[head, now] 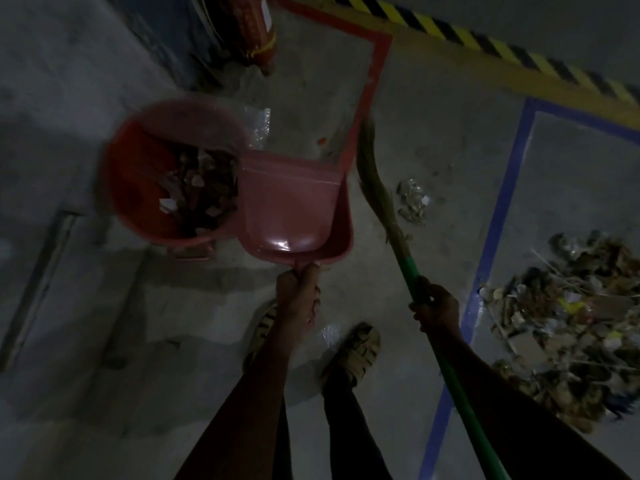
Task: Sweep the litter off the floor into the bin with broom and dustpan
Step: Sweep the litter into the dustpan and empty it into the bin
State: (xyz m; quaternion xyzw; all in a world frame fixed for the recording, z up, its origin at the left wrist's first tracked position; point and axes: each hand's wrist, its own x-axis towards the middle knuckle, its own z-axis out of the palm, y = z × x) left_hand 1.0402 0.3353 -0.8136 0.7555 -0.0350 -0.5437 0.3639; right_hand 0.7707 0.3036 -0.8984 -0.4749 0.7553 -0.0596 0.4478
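Red bin (138,174) | fire extinguisher (252,29) behind | litter pile (568,327) right

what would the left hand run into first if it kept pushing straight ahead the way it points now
Probably nothing beyond what it holds: the left hand grips the pink dustpan, whose front edge is already at the red bin. That rim would likely meet the dustpan first, though depth is hard to judge.

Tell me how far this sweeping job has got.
Done: the round red plastic bin already holds litter. In hand: the left hand grips the pink plastic dustpan, tipped at the bin's rim and looking empty; the right hand holds the green-handled straw broom. Left: a small clump of scraps and a large litter pile on the grey concrete floor.
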